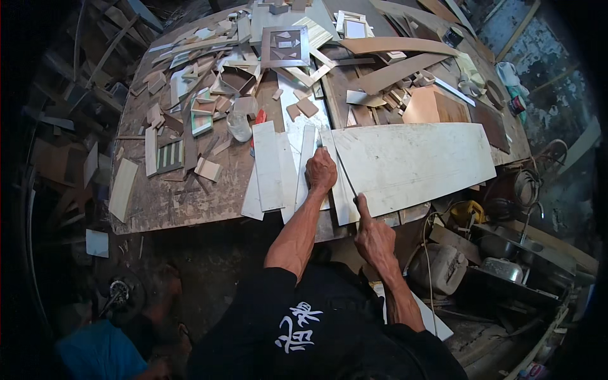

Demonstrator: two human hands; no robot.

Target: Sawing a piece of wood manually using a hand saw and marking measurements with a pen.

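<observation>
A wide pale board [418, 161] lies across the front right of the workbench. A narrow pale section [344, 209] sits at its left end, beyond a thin dark line. My left hand [322, 170] is closed in a fist by that end; a small dark tip shows above the fingers, and what it belongs to is hidden. My right hand [376, 242] is at the board's front edge, index finger stretched forward and the others curled. Near that fingertip is the end of a thin dark strip [349, 183], slanting across the board; its kind is unclear. Several pale strips [268, 168] lie to the left.
The workbench [209, 212] carries many wood offcuts, a square frame [285, 45] and a curved brown board [399, 45]. At the right below stand a plastic canister [438, 268] and a metal sink [503, 269]. Another person's blue clothing [101, 351] shows at lower left.
</observation>
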